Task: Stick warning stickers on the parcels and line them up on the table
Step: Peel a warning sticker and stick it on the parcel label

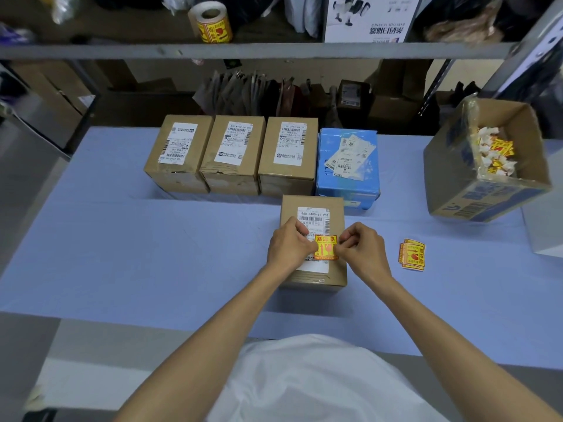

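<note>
The person stands at the 6 o'clock side of the table [152, 254]. Near the middle of it, right in front of them, lies one brown parcel [313, 216] with a white label on top.

Both hands are over this parcel. The left hand [291, 243] pinches the left edge of a yellow warning sticker [326, 246] with thumb and fingers. The right hand [362, 246] pinches the right edge the same way. The sticker is held flat over the lower part of the white label. It cannot be told whether it touches the parcel or is stuck down yet.

At 12 o'clock from this parcel, four more stand side by side in a row: three brown parcels [233, 153] and, at the right end, a blue parcel [348, 162]. No yellow sticker shows on their tops; their other sides are hidden.

At 3 o'clock from the hands lies a small pile of stickers [412, 254]. At 2 o'clock stands an open carton [457, 190] with crumpled white and yellow scraps inside.

So the job looks like it is near its start. This sticker has to be pressed down, and the parcel put in the row. The other four seem to need stickers too.
</note>
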